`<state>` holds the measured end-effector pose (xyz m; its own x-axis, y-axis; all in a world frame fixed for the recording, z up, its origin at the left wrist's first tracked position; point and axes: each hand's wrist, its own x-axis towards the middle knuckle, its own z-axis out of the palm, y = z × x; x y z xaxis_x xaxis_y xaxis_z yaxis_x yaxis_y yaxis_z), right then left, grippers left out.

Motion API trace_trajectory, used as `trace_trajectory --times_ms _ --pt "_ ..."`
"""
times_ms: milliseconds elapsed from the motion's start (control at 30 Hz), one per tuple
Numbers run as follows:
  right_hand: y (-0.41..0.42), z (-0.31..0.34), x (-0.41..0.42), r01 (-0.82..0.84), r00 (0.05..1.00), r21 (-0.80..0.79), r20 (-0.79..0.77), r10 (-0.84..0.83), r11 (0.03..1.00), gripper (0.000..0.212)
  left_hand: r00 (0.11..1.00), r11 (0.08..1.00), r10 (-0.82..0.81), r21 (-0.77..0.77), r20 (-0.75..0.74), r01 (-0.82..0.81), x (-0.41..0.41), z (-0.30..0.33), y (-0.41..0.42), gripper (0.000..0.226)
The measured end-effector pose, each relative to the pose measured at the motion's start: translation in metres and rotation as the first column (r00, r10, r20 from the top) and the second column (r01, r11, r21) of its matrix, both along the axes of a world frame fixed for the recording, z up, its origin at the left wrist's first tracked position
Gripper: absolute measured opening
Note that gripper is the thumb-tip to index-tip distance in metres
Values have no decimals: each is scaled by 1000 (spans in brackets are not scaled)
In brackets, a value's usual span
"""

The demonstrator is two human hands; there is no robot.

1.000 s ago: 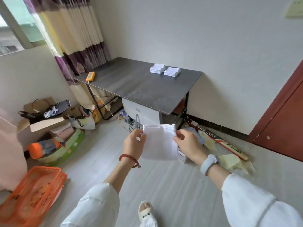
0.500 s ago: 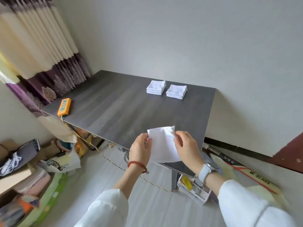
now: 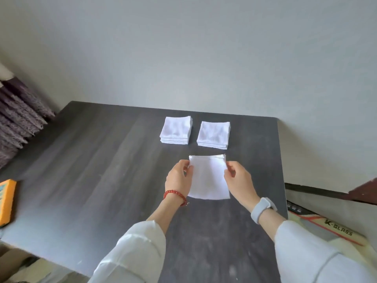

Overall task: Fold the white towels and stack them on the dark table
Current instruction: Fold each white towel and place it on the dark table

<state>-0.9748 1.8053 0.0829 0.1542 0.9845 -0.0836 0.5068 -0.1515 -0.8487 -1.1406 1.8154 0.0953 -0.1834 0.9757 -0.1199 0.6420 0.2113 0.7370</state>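
A folded white towel hangs between my two hands above the dark table. My left hand pinches its upper left edge and my right hand pinches its upper right edge. Farther back on the table lie two stacks of folded white towels, the left stack and the right stack, side by side with a small gap between them. Whether the held towel touches the tabletop I cannot tell.
An orange-yellow device lies at the table's left edge. A purple curtain hangs at the far left. A long box marked K-GLASS lies on the floor to the right, below a plain wall behind the table.
I have walked up to the table. The towel in both hands has gone from over the floor to over the tabletop, just in front of the two stacks.
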Motion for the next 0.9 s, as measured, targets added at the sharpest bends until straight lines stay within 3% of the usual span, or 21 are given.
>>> trace_trajectory --times_ms 433,900 --pt "195 -18 14 224 975 -47 20 -223 974 23 985 990 -128 -44 119 134 19 -26 228 22" --pt "240 -70 14 296 954 -178 115 -279 939 27 987 970 -151 -185 61 160 25 -84 279 25"
